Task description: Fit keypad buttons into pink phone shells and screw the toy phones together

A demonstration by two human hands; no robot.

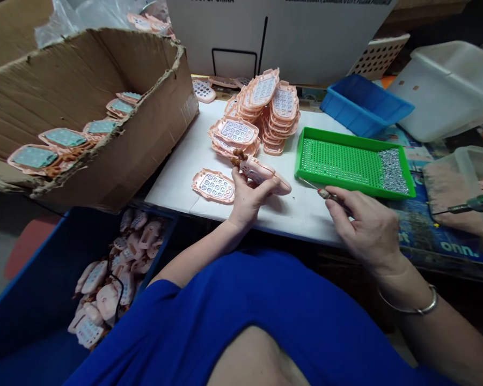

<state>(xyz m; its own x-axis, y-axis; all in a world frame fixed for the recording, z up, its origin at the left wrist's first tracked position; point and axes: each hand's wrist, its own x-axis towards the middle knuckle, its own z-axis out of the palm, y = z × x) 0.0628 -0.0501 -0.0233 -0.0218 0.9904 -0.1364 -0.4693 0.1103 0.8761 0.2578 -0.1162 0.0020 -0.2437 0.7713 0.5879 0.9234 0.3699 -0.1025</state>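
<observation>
My left hand (247, 195) is closed around a pink toy-phone shell (265, 174), held tilted above the white table (177, 177). A second pink shell with a white keypad (213, 186) lies flat just left of that hand. My right hand (362, 225) grips a thin screwdriver (320, 191) whose tip points left, toward the held shell. Right above this hand sits a green tray (342, 163) with a heap of small silver screws (392, 171) at its right end. Stacks of pink keypad shells (265, 110) stand at the back of the table.
A torn cardboard box (104, 96) at left holds several pink parts with teal pads. A blue bin (32, 300) below it contains assembled pink phones (112, 279). A blue tray (364, 104), clear plastic tubs (451, 86) and another tool (475, 203) are at right.
</observation>
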